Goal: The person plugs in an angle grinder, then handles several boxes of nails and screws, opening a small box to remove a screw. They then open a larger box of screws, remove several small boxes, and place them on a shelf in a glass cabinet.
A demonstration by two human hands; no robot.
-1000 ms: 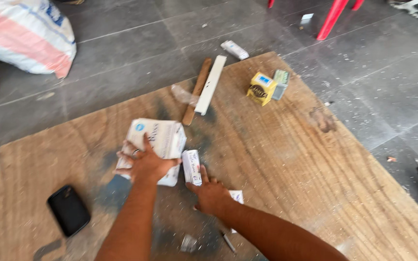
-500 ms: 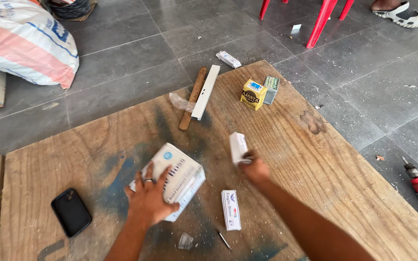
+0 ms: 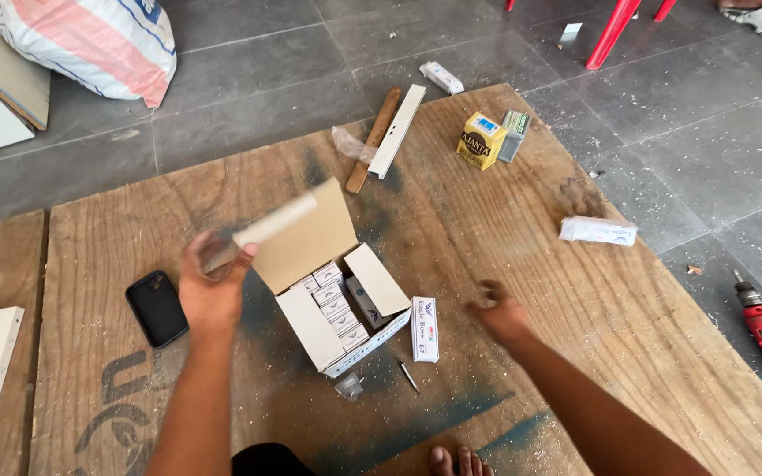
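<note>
Cardboard box (image 3: 337, 308) sits open on the wooden board (image 3: 522, 264), just right of the left hand (image 3: 212, 286). Small white packs fill it in a row. The left hand holds up the box's lid flap (image 3: 297, 234). The right hand (image 3: 496, 310) is blurry, empty and partly open, to the right of the box. One small white pack (image 3: 424, 329) lies between that hand and the box. A black phone (image 3: 157, 307) lies just left of the left hand.
</note>
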